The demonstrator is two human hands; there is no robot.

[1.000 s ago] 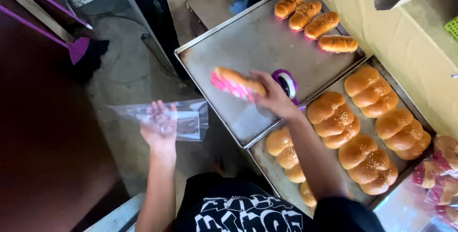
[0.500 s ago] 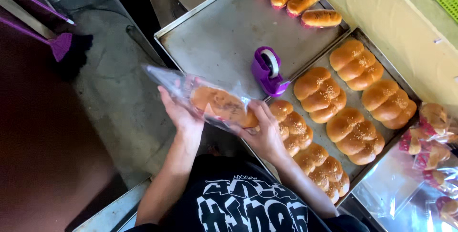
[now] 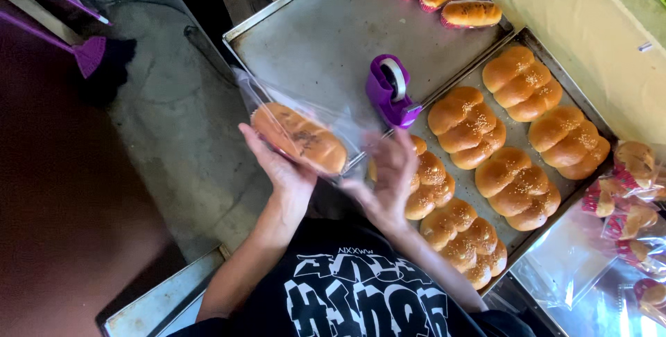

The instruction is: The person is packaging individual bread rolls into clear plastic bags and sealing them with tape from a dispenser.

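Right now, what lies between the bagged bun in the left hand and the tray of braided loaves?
In the head view, the purple tape dispenser lies between the bagged bun and braided loaves.

The bun (image 3: 300,138) now sits inside the clear bag (image 3: 305,118) (earlier it was bare); right hand (image 3: 388,170) has let go.
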